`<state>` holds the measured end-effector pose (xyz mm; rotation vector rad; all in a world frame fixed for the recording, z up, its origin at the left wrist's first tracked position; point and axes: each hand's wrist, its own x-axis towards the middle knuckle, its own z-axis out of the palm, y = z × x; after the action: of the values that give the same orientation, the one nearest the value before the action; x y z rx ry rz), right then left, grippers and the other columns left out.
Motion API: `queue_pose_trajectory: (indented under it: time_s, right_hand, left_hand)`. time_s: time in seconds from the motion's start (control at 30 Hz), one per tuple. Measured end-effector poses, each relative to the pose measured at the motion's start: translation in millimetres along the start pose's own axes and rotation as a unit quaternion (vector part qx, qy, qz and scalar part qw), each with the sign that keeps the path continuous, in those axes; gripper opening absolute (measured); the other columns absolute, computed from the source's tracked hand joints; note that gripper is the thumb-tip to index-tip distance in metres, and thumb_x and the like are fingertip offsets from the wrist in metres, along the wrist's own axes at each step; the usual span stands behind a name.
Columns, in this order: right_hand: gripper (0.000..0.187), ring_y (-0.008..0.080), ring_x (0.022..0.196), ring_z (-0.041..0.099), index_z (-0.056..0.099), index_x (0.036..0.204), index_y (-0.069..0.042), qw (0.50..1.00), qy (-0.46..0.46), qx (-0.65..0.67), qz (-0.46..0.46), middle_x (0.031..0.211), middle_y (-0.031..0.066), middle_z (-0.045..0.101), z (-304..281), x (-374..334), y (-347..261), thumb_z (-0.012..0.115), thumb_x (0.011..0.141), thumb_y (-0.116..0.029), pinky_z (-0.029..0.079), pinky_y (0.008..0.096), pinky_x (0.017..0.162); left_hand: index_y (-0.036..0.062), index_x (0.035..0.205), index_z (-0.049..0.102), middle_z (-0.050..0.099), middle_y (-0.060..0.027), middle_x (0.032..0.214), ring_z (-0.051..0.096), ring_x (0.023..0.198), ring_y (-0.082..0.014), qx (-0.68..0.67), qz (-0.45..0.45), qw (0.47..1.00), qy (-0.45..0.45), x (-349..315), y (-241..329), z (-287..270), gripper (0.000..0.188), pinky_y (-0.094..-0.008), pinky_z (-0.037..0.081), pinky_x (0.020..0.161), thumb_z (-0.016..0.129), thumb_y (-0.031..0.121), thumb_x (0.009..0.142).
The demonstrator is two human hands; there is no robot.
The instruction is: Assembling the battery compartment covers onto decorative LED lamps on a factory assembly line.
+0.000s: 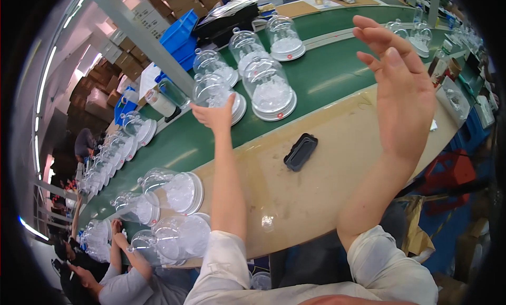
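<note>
My left hand (213,115) reaches over the green belt. Its fingers and thumb are around the near side of a clear glass dome (208,89) on a round white base. White decoration shows inside the dome, though the fine shapes are too small to make out. Beside it, to the right, stands another glass dome (270,89) with a red mark on its base. My right hand (398,73) is raised above the right of the worktable, its fingers stretched out and holding nothing. A small black tray (300,152) lies on the worktable between my arms.
Several domes stand on the green belt (321,75), and more lie at the left of the brown worktable (332,178). Bottles (161,104) and blue bins (179,39) are beyond the belt. A co-worker (129,281) handles domes at the lower left. A red stool (448,178) stands right.
</note>
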<state>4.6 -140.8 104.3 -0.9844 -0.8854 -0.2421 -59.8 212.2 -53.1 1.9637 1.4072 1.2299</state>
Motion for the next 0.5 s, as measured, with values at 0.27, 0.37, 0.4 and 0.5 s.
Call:
queue_pose_trajectory:
  time_s: [0.27,0.37,0.4,0.5]
  right_hand:
    - [0.028,0.0228,0.115,0.056,0.061,0.113,0.003,0.999,0.035,0.027,0.000,0.127,0.0199,0.058,-5,3,-3,0.050,0.096,-0.017,0.041,0.0317,0.095]
    - [0.028,0.0247,0.115,0.056,0.061,0.113,0.003,0.997,0.040,0.052,-0.042,0.127,0.0212,0.058,-8,1,-12,0.049,0.096,-0.017,0.042,0.0333,0.094]
    - [0.028,0.0266,0.115,0.056,0.061,0.114,0.003,0.996,0.025,0.061,-0.065,0.127,0.0226,0.057,-11,0,-14,0.048,0.096,-0.016,0.042,0.0348,0.094]
    - [0.028,0.0277,0.116,0.056,0.060,0.114,0.003,0.993,0.053,0.079,-0.066,0.126,0.0233,0.057,-17,-5,-22,0.047,0.097,-0.016,0.042,0.0352,0.095]
  left_hand:
    - [-0.0122,0.140,0.020,0.032,-0.0283,0.141,0.035,0.132,-0.0345,-0.174,0.145,0.972,0.065,41,-38,14,0.115,-0.0429,0.028,0.112,0.091,0.029,0.060]
    - [-0.0116,0.139,0.022,0.033,-0.0281,0.140,0.039,0.129,-0.0351,-0.161,0.127,0.974,0.094,15,-10,-10,0.111,-0.0419,0.033,0.109,0.091,0.026,0.061]
    - [-0.0114,0.139,0.022,0.033,-0.0277,0.140,0.040,0.128,-0.0357,-0.154,0.121,0.972,0.133,8,-1,-20,0.111,-0.0419,0.034,0.108,0.091,0.026,0.061]
    - [-0.0092,0.142,0.018,0.033,-0.0268,0.141,0.038,0.130,-0.0361,-0.172,0.115,0.961,0.181,0,17,-48,0.113,-0.0415,0.032,0.111,0.091,0.025,0.062]
